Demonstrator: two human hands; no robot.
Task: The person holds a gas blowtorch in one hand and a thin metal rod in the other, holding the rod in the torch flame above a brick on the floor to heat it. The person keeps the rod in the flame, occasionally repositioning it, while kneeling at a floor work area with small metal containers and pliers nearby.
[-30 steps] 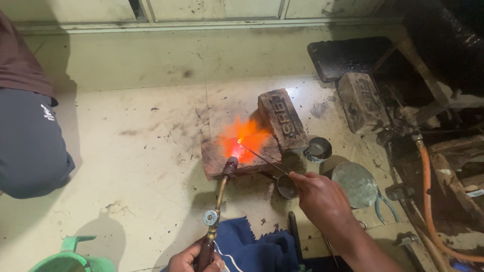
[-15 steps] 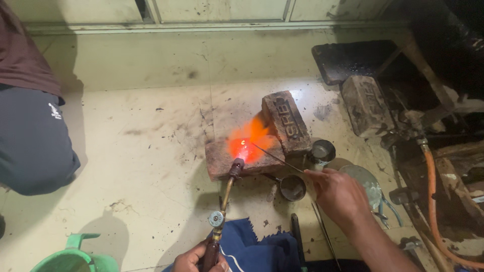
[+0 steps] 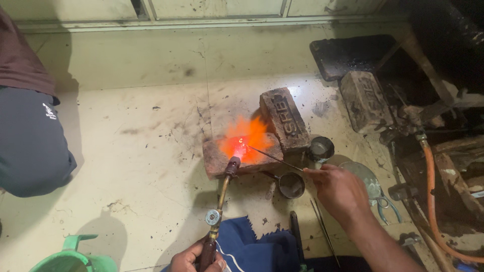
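The left hand is closed around the handle of a brass torch, whose tip meets the glowing flat brick on the floor. The right hand pinches a thin rod that slants up-left into the orange flame on that brick. A second brick leans just behind it. Two small dark cups sit right of the brick, near the right hand; an orange hose runs farther right.
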